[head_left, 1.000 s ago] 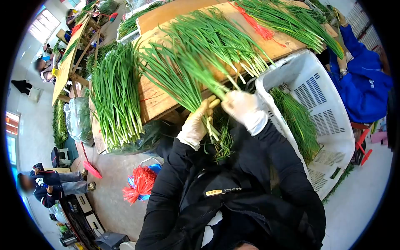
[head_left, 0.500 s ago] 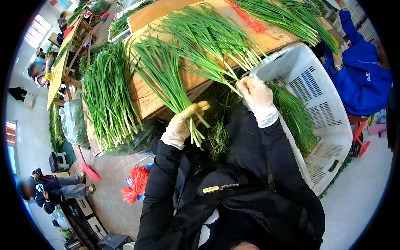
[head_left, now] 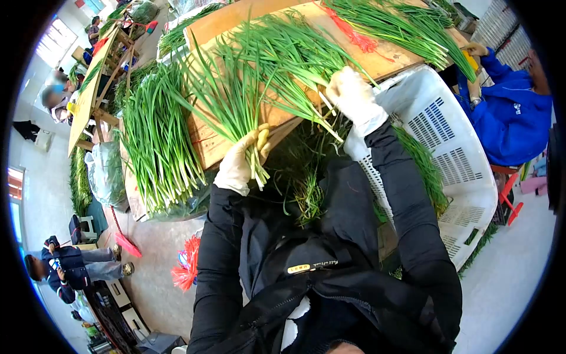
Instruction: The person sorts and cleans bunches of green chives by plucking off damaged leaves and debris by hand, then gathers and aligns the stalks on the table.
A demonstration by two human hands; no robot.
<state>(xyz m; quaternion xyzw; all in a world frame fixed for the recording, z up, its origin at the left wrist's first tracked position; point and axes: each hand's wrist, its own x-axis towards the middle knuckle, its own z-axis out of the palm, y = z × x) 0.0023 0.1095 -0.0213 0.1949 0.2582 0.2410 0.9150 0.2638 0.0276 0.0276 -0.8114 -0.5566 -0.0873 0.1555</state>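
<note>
My left hand (head_left: 244,154), in a pale glove, is wrapped around a bunch of garlic chives (head_left: 236,112). Its white stem ends stick out below the fist and its leaves fan out over the wooden table (head_left: 207,138). My right hand (head_left: 351,97), gloved too, is closed at the stem ends of a loose pile of garlic chives (head_left: 289,50); its fingertips are partly hidden among the stalks. Several stalks (head_left: 315,115) lie just left of it, their pale ends over the table edge.
A thick heap of garlic chives (head_left: 159,138) lies at the table's left end. Red ties (head_left: 354,32) lie by more chives at the back. A white crate (head_left: 471,177) holding greens stands at my right. One person in blue (head_left: 510,112) sits beyond it; another person (head_left: 68,265) stands at left.
My left hand has moved left and slightly up with its bunch. My right hand has moved up from the loose stalks at the table edge to the pile's stem ends.
</note>
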